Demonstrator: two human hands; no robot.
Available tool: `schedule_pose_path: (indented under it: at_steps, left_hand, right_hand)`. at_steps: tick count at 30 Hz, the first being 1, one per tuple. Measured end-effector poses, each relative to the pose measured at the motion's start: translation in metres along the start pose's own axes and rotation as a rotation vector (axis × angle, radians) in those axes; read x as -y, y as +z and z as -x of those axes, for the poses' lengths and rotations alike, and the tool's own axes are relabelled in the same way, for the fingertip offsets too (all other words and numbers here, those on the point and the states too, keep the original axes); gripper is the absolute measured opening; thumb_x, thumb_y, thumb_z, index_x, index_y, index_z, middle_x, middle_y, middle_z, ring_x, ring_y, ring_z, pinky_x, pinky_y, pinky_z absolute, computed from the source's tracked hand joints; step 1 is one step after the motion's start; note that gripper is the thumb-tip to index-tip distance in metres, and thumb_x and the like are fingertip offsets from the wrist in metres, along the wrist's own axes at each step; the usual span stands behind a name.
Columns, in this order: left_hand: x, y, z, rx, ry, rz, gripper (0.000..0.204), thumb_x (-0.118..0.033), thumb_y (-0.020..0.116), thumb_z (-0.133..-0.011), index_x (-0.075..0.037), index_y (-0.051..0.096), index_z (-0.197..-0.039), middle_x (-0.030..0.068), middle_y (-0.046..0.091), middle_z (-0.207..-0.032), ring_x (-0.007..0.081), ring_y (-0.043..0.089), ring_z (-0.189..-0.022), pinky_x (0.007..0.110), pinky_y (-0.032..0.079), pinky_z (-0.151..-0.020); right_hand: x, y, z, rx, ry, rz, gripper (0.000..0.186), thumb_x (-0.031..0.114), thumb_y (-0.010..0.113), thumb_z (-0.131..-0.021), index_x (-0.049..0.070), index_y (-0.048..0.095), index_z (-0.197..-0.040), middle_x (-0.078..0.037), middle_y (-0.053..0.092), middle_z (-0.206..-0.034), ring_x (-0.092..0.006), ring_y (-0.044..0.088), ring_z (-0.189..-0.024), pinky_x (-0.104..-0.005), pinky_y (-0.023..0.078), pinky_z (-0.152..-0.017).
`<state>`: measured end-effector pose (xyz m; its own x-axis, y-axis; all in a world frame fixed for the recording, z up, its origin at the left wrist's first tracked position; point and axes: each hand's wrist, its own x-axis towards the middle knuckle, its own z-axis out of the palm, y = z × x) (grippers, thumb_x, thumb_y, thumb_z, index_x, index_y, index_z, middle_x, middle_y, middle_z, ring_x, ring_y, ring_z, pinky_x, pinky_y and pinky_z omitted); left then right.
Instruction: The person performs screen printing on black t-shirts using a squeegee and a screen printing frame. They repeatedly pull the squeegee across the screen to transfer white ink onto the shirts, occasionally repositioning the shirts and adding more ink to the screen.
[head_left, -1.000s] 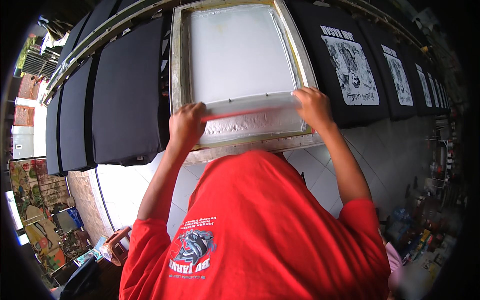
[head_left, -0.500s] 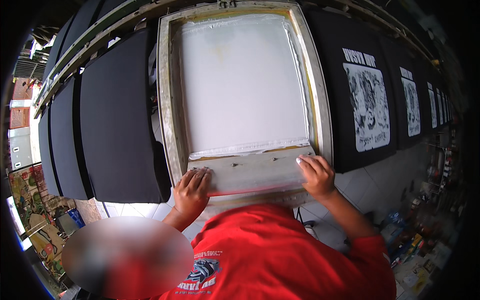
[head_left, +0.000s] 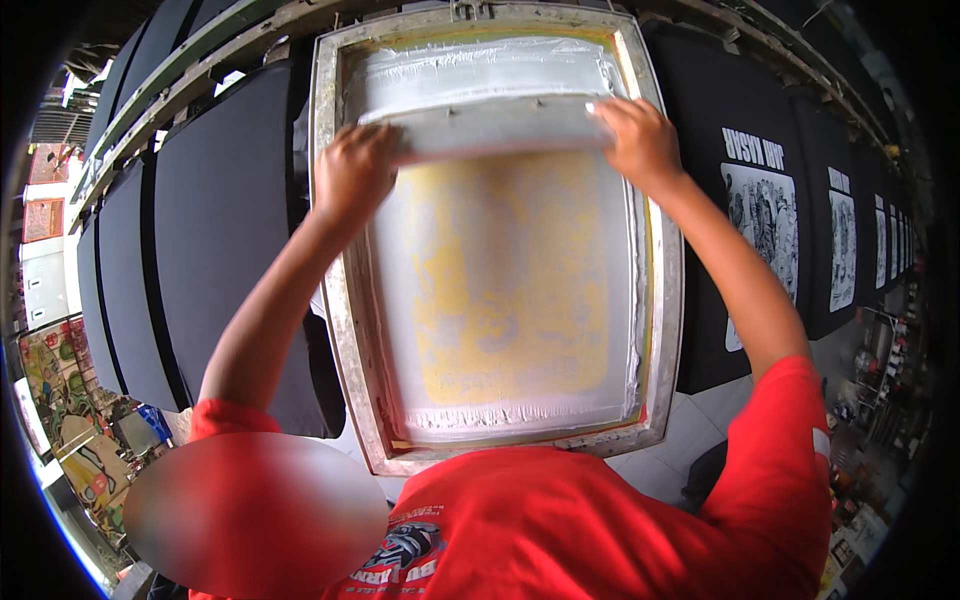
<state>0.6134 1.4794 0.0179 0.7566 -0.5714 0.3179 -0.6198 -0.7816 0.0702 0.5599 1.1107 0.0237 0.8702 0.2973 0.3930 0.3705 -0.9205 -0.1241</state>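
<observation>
A wide squeegee (head_left: pixel 490 128) with a pale body lies across the upper part of a screen-printing frame (head_left: pixel 345 370). My left hand (head_left: pixel 358 172) is closed round its left end, and my right hand (head_left: pixel 640 142) grips its right end. Below the blade, the mesh (head_left: pixel 500 290) shows a yellowish picture area. White ink (head_left: pixel 480 68) coats the mesh beyond the squeegee, and more is smeared along the near end and right side. My palms and some fingertips are hidden.
Plain black fabric panels (head_left: pixel 225 240) stand in a row on the left. To the right, black panels bear white prints (head_left: pixel 765 215). Metal rails (head_left: pixel 190 95) run along the far side. Cluttered items lie low at the right edge, and white floor tiles (head_left: pixel 690 430) show below.
Both hands have pushed the squeegee from the frame's near end to its far part. The white layer over the mesh has thinned, revealing the yellowish picture area. The view has shifted slightly.
</observation>
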Motion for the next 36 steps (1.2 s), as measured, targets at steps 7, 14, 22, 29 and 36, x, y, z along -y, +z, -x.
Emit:
schedule_pose_path:
  at_steps: [7,14,22,29,36]
  left_hand:
    - [0.034,-0.056,-0.098,0.327,-0.02,0.058,0.041,-0.026,0.076,-0.071,-0.015,0.07,-0.11,0.0174,0.07,-0.097,0.0357,0.068,-0.088,0.042,0.054,-0.081]
    - [-0.053,-0.145,0.037,0.313,0.045,-0.003,0.019,-0.02,0.072,-0.077,-0.016,0.071,-0.096,0.0076,0.071,-0.088,0.0296,0.069,-0.078,0.04,0.057,-0.069]
    - [-0.163,-0.169,0.279,0.219,-0.057,0.319,0.021,-0.006,0.068,-0.067,-0.01,0.067,-0.087,0.0059,0.067,-0.084,0.029,0.066,-0.08,0.041,0.055,-0.07]
    - [-0.19,-0.15,0.319,0.145,-0.072,0.288,0.022,-0.005,0.061,-0.073,-0.006,0.068,-0.094,0.0047,0.07,-0.096,0.0223,0.067,-0.091,0.033,0.055,-0.078]
    - [-0.165,-0.126,0.267,0.146,-0.058,0.166,0.026,-0.004,0.062,-0.071,-0.005,0.069,-0.096,0.0069,0.07,-0.097,0.0232,0.068,-0.091,0.034,0.056,-0.079]
  right_hand:
    - [-0.027,-0.047,-0.093,0.334,0.105,-0.088,0.035,0.021,0.079,-0.068,0.005,0.07,-0.099,-0.02,0.069,-0.091,-0.0375,0.066,-0.087,-0.0444,0.052,-0.077]
    - [0.077,-0.147,0.032,0.28,0.13,-0.128,0.02,0.016,0.078,-0.071,0.005,0.071,-0.086,-0.018,0.068,-0.079,-0.0363,0.068,-0.076,-0.0409,0.053,-0.068]
    - [0.229,-0.185,0.265,0.32,0.221,-0.172,0.027,0.0,0.061,-0.07,0.005,0.068,-0.096,-0.011,0.069,-0.095,-0.031,0.065,-0.09,-0.0422,0.054,-0.077]
    - [0.244,-0.145,0.311,0.143,0.24,-0.145,0.028,-0.001,0.068,-0.068,0.006,0.069,-0.095,-0.006,0.07,-0.096,-0.0252,0.065,-0.09,-0.0366,0.054,-0.078]
    - [0.194,-0.123,0.252,0.149,0.145,-0.143,0.028,0.001,0.068,-0.069,0.005,0.07,-0.096,-0.006,0.07,-0.098,-0.0252,0.065,-0.087,-0.0345,0.055,-0.077]
